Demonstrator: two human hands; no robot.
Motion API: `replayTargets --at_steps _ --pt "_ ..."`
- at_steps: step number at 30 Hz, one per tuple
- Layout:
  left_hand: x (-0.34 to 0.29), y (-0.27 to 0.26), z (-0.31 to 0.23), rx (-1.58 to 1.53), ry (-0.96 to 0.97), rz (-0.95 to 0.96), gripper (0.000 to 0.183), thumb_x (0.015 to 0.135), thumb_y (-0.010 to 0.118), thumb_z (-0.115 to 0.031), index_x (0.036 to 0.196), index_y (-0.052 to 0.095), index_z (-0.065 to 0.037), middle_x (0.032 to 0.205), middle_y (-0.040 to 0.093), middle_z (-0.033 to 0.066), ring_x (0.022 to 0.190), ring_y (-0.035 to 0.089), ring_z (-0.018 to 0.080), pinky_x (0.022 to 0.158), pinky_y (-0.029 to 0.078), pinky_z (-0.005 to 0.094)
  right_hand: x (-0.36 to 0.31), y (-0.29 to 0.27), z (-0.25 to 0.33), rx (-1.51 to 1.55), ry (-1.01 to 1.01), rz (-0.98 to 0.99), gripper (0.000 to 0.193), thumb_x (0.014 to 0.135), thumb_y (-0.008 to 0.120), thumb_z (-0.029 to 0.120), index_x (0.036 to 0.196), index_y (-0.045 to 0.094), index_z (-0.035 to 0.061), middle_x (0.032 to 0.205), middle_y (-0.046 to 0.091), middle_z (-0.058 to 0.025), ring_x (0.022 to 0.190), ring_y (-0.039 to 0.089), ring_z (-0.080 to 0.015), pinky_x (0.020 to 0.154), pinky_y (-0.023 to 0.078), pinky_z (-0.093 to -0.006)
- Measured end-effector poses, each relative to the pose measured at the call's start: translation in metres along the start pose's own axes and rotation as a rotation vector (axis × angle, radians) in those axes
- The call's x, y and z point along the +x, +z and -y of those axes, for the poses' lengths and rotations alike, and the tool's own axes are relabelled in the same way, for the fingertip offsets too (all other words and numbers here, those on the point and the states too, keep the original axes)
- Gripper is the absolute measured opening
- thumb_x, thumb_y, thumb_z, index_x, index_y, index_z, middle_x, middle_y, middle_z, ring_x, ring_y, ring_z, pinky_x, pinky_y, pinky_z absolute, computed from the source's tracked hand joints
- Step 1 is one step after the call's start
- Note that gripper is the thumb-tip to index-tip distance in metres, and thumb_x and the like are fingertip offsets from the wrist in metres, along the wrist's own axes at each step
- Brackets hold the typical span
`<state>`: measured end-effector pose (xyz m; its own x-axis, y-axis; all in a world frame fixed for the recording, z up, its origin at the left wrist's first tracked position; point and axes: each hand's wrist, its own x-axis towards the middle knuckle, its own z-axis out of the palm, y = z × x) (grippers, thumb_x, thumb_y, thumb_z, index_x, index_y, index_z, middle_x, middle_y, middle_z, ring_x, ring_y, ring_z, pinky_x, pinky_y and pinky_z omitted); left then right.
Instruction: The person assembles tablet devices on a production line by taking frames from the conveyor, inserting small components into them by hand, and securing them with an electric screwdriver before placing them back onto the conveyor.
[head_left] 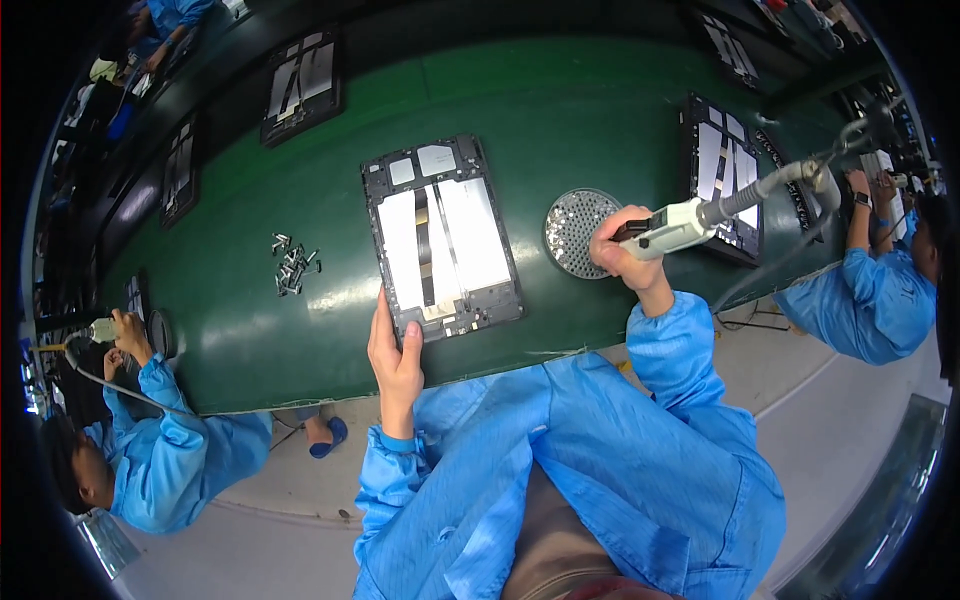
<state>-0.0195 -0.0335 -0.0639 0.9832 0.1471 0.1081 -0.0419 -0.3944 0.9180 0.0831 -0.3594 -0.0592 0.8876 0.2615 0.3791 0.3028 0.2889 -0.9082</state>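
In front of me lies a tablet with its back cover off, showing two silver battery cells and a black frame. My left hand grips its lower left edge, the thumb on the frame and the fingers along the side. My right hand is wrapped round a white electric screwdriver with a cable off its right end. The screwdriver's tip is hidden. Under that hand is a round screw tray with many small holes, its right side partly covered.
A loose pile of small metal parts lies left of the tablet. Another open tablet stands to the right beside a black strip. More tablets lie at the far side. Co-workers in blue sit on both sides of the green table.
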Motion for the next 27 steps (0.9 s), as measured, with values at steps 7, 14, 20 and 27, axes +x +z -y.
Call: replayTargets --at_steps 7,14,20,27 --pt "-0.001 -0.001 0.004 -0.009 0.030 -0.013 0.053 0.088 0.051 -0.016 0.134 0.036 0.008 0.124 0.051 0.0228 0.110 0.053 0.0271 0.095 0.039 0.0328 -0.001 0.031 0.005 0.000 -0.021 -0.304 0.020 0.083 0.062 0.003 0.100 0.053 -0.0005 0.064 0.052 -0.0011 0.048 0.045 -0.0054 0.044 0.035 -0.0198" --pt "0.001 -0.001 -0.006 0.012 0.079 0.002 0.053 0.088 0.053 -0.018 0.132 0.038 0.008 0.120 0.054 0.0237 0.107 0.055 0.0285 0.091 0.042 0.0332 0.000 0.029 0.002 -0.099 -0.063 -0.268 0.026 0.089 0.059 0.017 0.104 0.048 -0.0010 0.062 0.046 -0.0021 0.049 0.043 -0.0087 0.048 0.037 -0.0241" --pt "0.004 -0.005 -0.010 0.096 0.096 0.016 0.053 0.087 0.053 -0.020 0.130 0.040 0.008 0.112 0.056 0.0263 0.099 0.059 0.0342 0.085 0.045 0.0363 0.015 0.038 0.010 -0.061 -0.095 -0.315 0.029 0.083 0.063 0.006 0.108 0.052 -0.0038 0.065 0.052 -0.0013 0.050 0.047 -0.0071 0.044 0.037 -0.0212" --pt "-0.007 -0.018 -0.015 0.251 0.208 0.007 0.054 0.084 0.056 -0.021 0.127 0.042 0.010 0.103 0.058 0.0271 0.088 0.060 0.0404 0.076 0.048 0.0406 0.051 0.056 0.034 0.011 -0.099 -0.328 0.030 0.085 0.058 0.006 0.111 0.050 -0.0065 0.059 0.047 -0.0006 0.050 0.046 -0.0080 0.047 0.037 -0.0225"
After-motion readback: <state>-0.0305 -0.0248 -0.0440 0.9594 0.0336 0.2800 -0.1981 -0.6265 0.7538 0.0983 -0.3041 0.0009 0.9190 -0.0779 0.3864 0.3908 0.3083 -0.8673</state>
